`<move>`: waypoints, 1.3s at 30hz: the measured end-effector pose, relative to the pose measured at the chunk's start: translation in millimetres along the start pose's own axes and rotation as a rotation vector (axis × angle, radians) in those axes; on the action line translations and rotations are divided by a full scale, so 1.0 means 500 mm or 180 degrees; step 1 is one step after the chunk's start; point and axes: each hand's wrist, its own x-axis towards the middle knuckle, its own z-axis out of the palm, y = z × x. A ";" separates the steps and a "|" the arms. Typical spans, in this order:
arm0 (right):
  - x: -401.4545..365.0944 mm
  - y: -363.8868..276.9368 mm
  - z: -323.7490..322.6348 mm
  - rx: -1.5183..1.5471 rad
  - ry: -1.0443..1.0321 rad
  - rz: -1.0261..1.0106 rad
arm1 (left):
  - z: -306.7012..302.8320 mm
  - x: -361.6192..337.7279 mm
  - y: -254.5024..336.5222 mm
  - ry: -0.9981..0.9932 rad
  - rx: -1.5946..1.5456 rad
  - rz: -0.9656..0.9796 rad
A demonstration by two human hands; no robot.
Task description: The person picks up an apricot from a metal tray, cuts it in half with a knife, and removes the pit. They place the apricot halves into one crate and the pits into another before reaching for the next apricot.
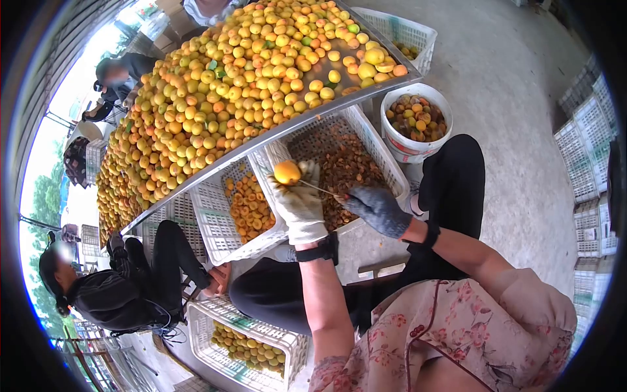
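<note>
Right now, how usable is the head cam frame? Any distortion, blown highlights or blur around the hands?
Head view: heavy fisheye with a black vignette all round; the table rim bows. Head view: the sky at far left is blown out; elsewhere the light is soft and even, with no hard shadows or glare. Head view: the centre is sharp, with no motion blur on the left hand holding the apricot or the right hand with the knife.

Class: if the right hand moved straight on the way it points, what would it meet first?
Most likely the apricot held in the left hand; the right hand points its knife at it, though depth is unclear.
</note>
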 end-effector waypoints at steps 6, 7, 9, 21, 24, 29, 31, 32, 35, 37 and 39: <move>0.092 -0.022 -0.004 0.3006 0.0314 0.2159 | -0.005 -0.061 -0.089 0.0194 0.2947 0.1026; 0.099 0.014 0.038 0.3010 0.0552 0.1803 | -0.016 -0.060 -0.108 0.0109 0.3726 0.1662; 0.109 0.036 0.071 0.3003 0.0769 0.1432 | -0.028 -0.059 -0.122 0.0197 0.4422 0.2075; 0.087 0.003 0.063 0.0377 0.0996 0.0956 | -0.007 -0.088 -0.145 0.1030 0.3067 0.1322; 0.084 -0.005 0.056 0.0112 0.1013 0.0428 | -0.023 -0.086 -0.128 0.0724 0.2526 0.0908; 0.100 -0.019 0.036 -0.0470 0.0621 -0.0484 | -0.043 -0.084 -0.109 0.0412 0.0867 0.0086; 0.114 -0.025 0.033 -0.0649 0.0577 -0.0928 | -0.025 -0.075 -0.100 0.0306 0.0285 -0.0318; 0.116 -0.027 0.025 -0.0645 0.0564 -0.0912 | -0.041 -0.073 -0.086 0.0222 0.0336 -0.0616; 0.131 -0.007 0.022 0.0386 0.0157 -0.0800 | -0.042 -0.066 -0.055 -0.0159 0.0416 -0.0683; 0.155 0.001 0.046 0.1830 0.0733 0.0181 | -0.042 -0.054 -0.039 -0.1394 -0.0595 -0.1053; 0.160 0.005 0.046 0.3259 0.1310 0.1217 | -0.035 -0.061 -0.027 -0.1136 -0.0527 -0.0912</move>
